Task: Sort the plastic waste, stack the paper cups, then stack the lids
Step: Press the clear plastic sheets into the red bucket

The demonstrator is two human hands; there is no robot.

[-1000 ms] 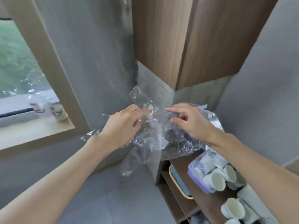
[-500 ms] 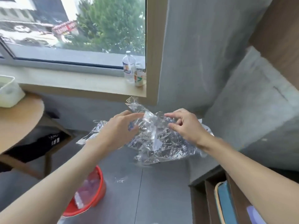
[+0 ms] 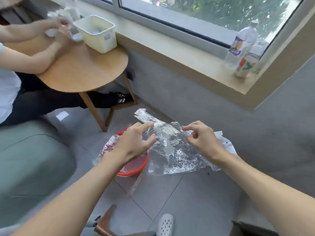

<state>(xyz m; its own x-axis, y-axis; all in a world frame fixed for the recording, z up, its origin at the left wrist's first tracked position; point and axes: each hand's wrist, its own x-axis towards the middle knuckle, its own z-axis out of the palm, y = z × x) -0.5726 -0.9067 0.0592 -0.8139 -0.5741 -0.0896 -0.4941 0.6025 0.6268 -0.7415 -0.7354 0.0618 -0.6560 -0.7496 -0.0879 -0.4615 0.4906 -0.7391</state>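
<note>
L hand (image 3: 136,142) grips clear plastic (image 3: 170,150) w/ curled fingers. R hand (image 3: 202,138) pinches its top edge btwn thumb + fingers. Plastic crumpled, held in air at centre, over red bin (image 3: 134,169) on floor; bin partly hidden by L hand. Far left: round table (image 3: 88,70) w/ cream tub (image 3: 98,34), 2nd person (image 3: 42,60) resting arms on it. Far right: bottle (image 3: 242,46) + cup (image 3: 245,65) on sill (image 3: 187,53).
</note>
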